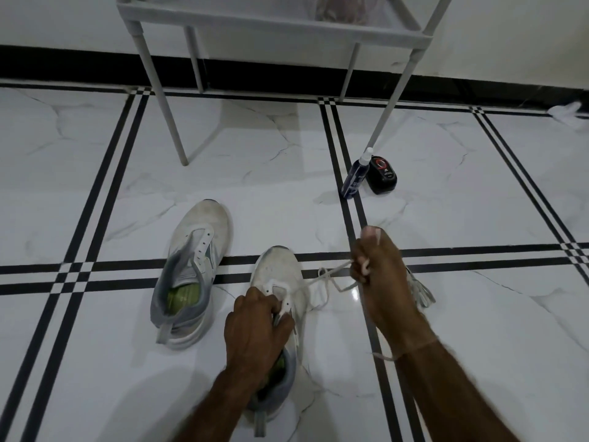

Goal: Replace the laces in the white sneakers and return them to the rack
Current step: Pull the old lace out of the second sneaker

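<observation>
The left hand (256, 330) is gripping the near sneaker (280, 269) at its tongue and eyelets, fingers curled over the upper. This sneaker is sitting on the marble floor (478, 314), toe pointing away, white and scuffed, grey at the heel. The right hand (379, 275) is pinching a white lace (331, 272) that is running taut from the front eyelets. A loose lace bundle (422, 293) is lying just behind that hand. To the left, the second sneaker (194, 269) is standing unlaced. Farther off, a spray bottle (355, 177) is touching a black polish container (381, 175) by the rack (271, 23) leg.
</observation>
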### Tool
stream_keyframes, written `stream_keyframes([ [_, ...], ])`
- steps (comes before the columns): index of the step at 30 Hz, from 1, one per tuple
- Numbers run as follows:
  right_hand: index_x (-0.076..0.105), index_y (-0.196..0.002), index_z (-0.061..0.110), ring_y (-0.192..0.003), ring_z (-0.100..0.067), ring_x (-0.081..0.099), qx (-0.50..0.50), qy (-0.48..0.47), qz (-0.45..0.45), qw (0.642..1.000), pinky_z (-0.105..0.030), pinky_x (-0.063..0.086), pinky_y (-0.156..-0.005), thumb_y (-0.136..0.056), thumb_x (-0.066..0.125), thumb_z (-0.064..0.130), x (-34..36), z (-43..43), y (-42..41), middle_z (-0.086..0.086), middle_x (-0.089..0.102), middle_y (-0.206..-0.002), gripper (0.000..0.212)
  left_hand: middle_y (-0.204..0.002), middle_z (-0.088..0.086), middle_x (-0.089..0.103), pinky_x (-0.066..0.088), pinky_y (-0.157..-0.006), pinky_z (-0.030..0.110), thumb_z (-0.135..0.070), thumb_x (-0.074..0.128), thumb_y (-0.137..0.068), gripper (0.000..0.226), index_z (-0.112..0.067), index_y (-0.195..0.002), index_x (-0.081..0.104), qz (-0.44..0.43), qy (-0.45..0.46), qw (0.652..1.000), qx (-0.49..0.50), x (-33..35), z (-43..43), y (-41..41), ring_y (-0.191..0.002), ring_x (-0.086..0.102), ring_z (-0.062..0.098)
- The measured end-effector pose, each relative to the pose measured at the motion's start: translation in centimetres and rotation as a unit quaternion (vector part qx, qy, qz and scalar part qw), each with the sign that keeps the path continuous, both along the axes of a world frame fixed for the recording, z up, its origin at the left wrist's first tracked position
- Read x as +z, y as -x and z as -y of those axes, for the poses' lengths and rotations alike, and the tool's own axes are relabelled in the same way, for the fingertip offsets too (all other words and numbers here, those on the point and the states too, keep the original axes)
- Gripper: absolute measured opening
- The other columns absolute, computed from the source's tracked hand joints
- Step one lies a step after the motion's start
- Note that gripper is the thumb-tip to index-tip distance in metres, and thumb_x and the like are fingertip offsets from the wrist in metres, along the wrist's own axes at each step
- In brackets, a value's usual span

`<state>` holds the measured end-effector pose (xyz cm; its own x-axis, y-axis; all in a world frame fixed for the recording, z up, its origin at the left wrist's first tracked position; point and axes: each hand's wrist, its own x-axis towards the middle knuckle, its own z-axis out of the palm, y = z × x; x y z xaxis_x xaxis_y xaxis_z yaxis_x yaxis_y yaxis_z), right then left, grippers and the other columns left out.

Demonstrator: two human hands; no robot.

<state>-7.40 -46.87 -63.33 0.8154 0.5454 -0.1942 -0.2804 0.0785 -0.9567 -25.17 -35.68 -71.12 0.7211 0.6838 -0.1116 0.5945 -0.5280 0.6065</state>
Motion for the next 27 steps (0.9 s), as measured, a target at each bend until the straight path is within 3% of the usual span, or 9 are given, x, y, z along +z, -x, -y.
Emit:
stream_keyframes([
  [2,0.062,-0.097,0.022,-0.077,-0.008,0.060,0.110,0.161,0.197,0.961,-0.022,0.050,-0.067,-0.095,0.067,0.037,-1.6,-0.3,0.6,0.007,0.065,-0.087,0.017,-0.084,-0.006,0.048,0.039,-0.065,0.030,-0.049,0.059,-0.079,0.024,-0.025,-0.074,0.059,0.010,-0.002,1.000,0.002,0.0,0.2,-0.1,-0.079,0.050,0.018],
  [4,0.069,-0.101,0.031,-0.089,-0.001,0.065,0.206,0.307,0.334,0.867,-0.018,0.052,-0.079,-0.089,0.073,0.042,-4.5,-0.8,1.7,0.012,0.072,-0.097,0.017,-0.084,-0.004,0.052,0.040,-0.066,0.030,-0.049,0.061,-0.079,0.026,-0.023,-0.075,0.061,0.013,0.001,1.000,0.001,0.0,0.3,-0.3,-0.080,0.052,0.020],
  [8,0.072,-0.085,0.015,-0.077,-0.012,0.064,0.230,0.310,0.421,0.821,-0.038,0.055,-0.080,-0.092,0.058,0.037,-7.9,-1.4,3.3,0.000,0.072,-0.083,0.027,-0.092,0.003,0.060,0.041,-0.069,0.030,-0.046,0.066,-0.082,0.028,-0.018,-0.082,0.067,0.008,0.009,1.000,-0.002,0.1,0.1,-0.3,-0.085,0.055,0.023],
  [10,0.068,-0.083,0.015,-0.075,-0.011,0.063,0.176,0.292,0.370,0.864,-0.035,0.054,-0.073,-0.097,0.058,0.033,-7.3,-1.5,3.5,0.005,0.068,-0.079,0.025,-0.093,0.002,0.059,0.042,-0.069,0.031,-0.048,0.063,-0.081,0.030,-0.019,-0.084,0.067,0.005,0.012,1.000,-0.008,0.5,0.0,-0.1,-0.087,0.055,0.023],
  [13,0.056,-0.077,0.015,-0.062,-0.010,0.046,0.018,0.148,0.046,0.988,-0.024,0.037,-0.057,-0.106,0.050,0.026,-2.5,-2.1,2.3,0.005,0.051,-0.068,0.032,-0.095,0.000,0.055,0.046,-0.072,0.034,-0.050,0.060,-0.077,0.031,-0.021,-0.088,0.066,-0.011,0.020,1.000,-0.001,0.8,-0.2,-0.1,-0.092,0.057,0.025],
  [18,0.048,-0.066,0.021,-0.053,-0.010,0.025,0.120,0.023,-0.141,0.982,-0.030,0.016,-0.055,-0.103,0.054,0.037,3.7,-2.4,0.8,0.003,0.031,-0.061,0.041,-0.151,-0.016,0.037,0.030,-0.116,0.031,-0.061,0.081,-0.063,0.102,-0.033,-0.149,0.034,0.095,0.092,0.991,-0.036,2.9,0.5,-2.8,-0.140,0.035,0.009],
  [20,0.048,-0.067,0.019,-0.055,-0.011,0.032,0.151,-0.004,-0.161,0.975,-0.028,0.025,-0.056,-0.103,0.051,0.043,4.4,-3.1,0.8,0.002,0.033,-0.061,0.044,-0.142,-0.031,0.044,0.029,-0.116,0.024,-0.056,0.083,-0.068,0.081,-0.047,-0.138,0.042,0.133,0.231,0.958,-0.110,5.4,1.0,-5.1,-0.133,0.042,-0.004],
  [23,0.052,-0.071,0.015,-0.063,-0.016,0.050,0.070,-0.039,-0.179,0.981,-0.031,0.045,-0.065,-0.104,0.047,0.046,5.6,-3.3,-0.7,0.000,0.037,-0.059,0.045,-0.093,-0.010,0.073,0.057,-0.082,0.033,-0.022,0.067,-0.096,0.010,-0.031,-0.095,0.072,0.188,0.397,0.892,-0.105,8.0,-0.5,-6.1,-0.084,0.066,0.009],
  [27,0.069,-0.099,0.010,-0.061,-0.023,0.047,0.052,0.123,0.081,0.988,-0.027,0.040,-0.055,-0.107,0.046,0.040,5.1,-1.3,-1.0,-0.005,0.047,-0.062,0.039,-0.070,0.005,0.058,0.044,-0.056,0.025,-0.025,0.059,-0.099,0.029,-0.020,-0.075,0.074,0.232,0.466,0.854,0.005,9.5,-2.7,-5.1,-0.058,0.048,0.011],
])
